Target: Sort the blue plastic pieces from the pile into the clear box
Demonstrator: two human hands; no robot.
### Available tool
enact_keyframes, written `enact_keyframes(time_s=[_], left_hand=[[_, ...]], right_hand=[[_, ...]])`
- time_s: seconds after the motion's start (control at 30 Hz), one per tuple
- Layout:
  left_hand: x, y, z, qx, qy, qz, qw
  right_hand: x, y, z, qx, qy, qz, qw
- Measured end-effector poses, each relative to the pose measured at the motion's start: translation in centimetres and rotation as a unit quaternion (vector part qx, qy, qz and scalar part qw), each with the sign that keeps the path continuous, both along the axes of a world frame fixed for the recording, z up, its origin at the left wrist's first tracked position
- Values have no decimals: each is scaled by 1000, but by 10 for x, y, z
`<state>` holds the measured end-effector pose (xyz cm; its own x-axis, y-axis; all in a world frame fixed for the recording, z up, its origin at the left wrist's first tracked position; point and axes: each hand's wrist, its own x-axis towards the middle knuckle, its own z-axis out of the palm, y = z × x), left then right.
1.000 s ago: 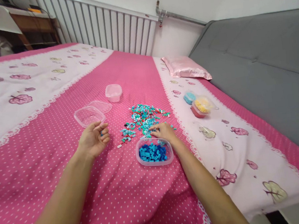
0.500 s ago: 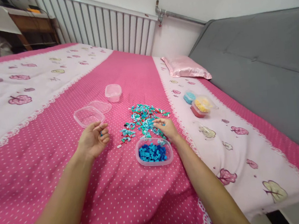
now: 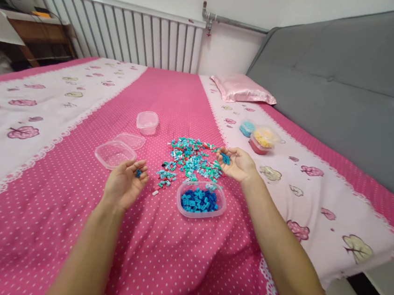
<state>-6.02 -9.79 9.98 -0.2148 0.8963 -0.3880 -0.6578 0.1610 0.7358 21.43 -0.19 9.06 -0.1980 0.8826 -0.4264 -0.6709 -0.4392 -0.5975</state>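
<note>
A heap of small teal, light blue and red beads (image 3: 189, 160) lies on the pink dotted bedspread (image 3: 84, 211). In front of it stands a clear tub of dark blue beads (image 3: 201, 201). My left hand (image 3: 125, 183) is palm up left of the heap, fingers curled, with a few dark blue beads in the palm. My right hand (image 3: 237, 162) is turned palm up at the heap's right edge, fingers cupped around several dark blue beads.
An empty clear tub (image 3: 115, 153), a loose lid (image 3: 131, 140) and a small lidded tub (image 3: 147, 122) sit to the far left of the heap. Tubs of yellow, red and blue beads (image 3: 261, 138) stand at the right. A pink pillow (image 3: 243, 91) and grey sofa (image 3: 346, 89) lie beyond.
My right hand has lifted off the heap, moved right and turned palm up with blue beads in it. My left hand has barely moved.
</note>
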Motion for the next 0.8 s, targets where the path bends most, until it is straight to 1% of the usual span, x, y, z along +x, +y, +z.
enact_keyframes(time_s=[0.1, 0.2, 0.3, 0.37, 0.47, 0.5, 0.57, 0.63, 0.67, 0.73, 0.77, 0.8], left_hand=[[14, -5, 2, 52, -34, -53, 997], [37, -12, 3, 103, -65, -115, 986], [61, -19, 3, 129, -70, -160, 976], [71, -22, 3, 131, -57, -194, 971], [75, -26, 7, 133, -31, -245, 960], [74, -27, 9, 138, -25, -259, 956], [71, -28, 12, 147, -19, -271, 951], [65, -26, 13, 152, -10, -247, 957], [62, -24, 12, 153, 5, -217, 964], [53, -19, 8, 156, 76, -117, 978], [47, -16, 4, 155, 131, -57, 977], [41, -14, 1, 151, 196, 2, 969]], right_hand=[[-7, -14, 11, 27, -7, 33, 999], [-17, -31, 22, 56, -19, 90, 994], [-26, -46, 28, 94, -59, 160, 981], [-30, -53, 29, 129, -105, 200, 966], [-33, -59, 28, 180, -174, 236, 939], [-34, -61, 29, 198, -191, 236, 932], [-34, -67, 34, 242, -215, 214, 922], [-33, -78, 44, 296, -226, 169, 912], [-31, -86, 51, 321, -225, 149, 908], [-23, -104, 63, 356, -206, 121, 903], [-17, -112, 67, 343, -185, 125, 913], [-9, -119, 69, 303, -162, 124, 931]])
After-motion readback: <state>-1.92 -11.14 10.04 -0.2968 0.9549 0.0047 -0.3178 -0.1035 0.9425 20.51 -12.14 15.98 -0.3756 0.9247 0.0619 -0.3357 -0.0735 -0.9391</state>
